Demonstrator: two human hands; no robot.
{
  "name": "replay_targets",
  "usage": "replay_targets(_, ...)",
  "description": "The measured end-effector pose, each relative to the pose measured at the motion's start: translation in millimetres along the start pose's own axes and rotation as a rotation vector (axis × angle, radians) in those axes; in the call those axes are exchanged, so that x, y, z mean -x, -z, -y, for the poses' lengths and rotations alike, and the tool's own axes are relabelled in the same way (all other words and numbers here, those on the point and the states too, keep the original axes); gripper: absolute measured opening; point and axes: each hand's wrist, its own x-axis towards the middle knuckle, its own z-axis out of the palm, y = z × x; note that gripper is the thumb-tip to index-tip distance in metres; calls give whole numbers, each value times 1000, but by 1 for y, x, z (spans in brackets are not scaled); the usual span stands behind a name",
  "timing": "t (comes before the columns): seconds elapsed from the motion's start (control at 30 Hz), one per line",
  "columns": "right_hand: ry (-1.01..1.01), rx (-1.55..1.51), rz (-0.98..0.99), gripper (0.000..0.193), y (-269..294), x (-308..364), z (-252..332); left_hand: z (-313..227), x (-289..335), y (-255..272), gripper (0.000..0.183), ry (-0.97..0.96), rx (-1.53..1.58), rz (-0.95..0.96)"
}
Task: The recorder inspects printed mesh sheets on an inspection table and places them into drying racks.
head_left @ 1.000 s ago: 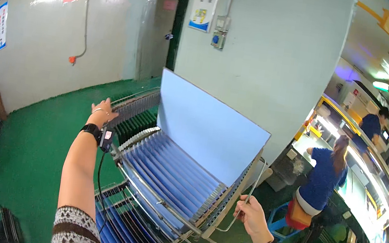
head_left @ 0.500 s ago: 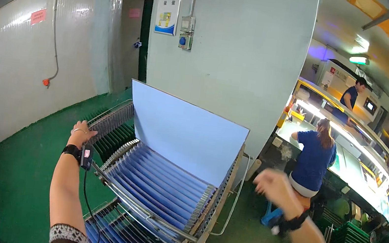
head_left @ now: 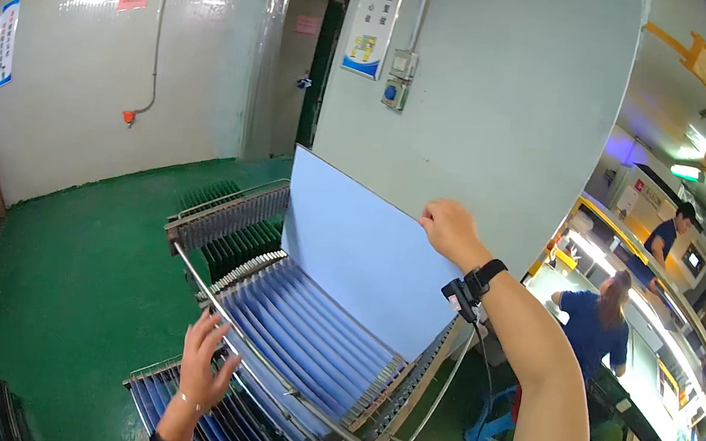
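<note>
A metal rack holds several blue panels standing on edge in a row of slots. At its back rises a large light-blue panel, taller than the others. My right hand has its fingers curled closed at the top edge of this panel, toward its right corner; the fingertips are partly hidden. My left hand is open, with fingers spread, near the rack's front rail and holding nothing. A black device with a cable is strapped to my right wrist.
Below stands a lower rack with more blue panels. A pale wall rises behind. Two people in dark blue work to the right, one at a lit bench near a blue stool. A doorway opens at the back.
My right hand has moved left and up to the large panel's top edge. My left hand has left the rack's left side and come down toward the front. The view has shifted left.
</note>
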Motion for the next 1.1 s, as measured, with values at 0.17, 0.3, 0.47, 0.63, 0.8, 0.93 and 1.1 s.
replay_targets(0.17, -45, 10, -12, 16, -26, -11, 5, 10, 101, 20, 41, 385, 104, -44)
replay_targets(0.3, -50, -14, -61, 15, -33, -15, 3, 19, 144, 27, 38, 498, -43, -74)
replay_targets(0.47, -138, -77, -32, 13, -40, -16, 3, 15, 155, 24, 36, 594, -43, -178)
replay_targets(0.63, -79, -76, -128, 8, -41, -19, 7, 5, 136, 23, 41, 564, 47, -177)
replay_targets(0.8, -1, -65, -237, 9, -30, -28, 8, -30, 64, 11, 60, 35, -51, -109)
replay_targets(0.93, 48, -23, -334, 11, 14, -39, 7, -51, 12, -21, 61, -98, -48, 123)
replay_targets(1.1, 42, 41, -409, 15, 86, -66, 17, -50, 4, -43, 57, -57, 88, 167)
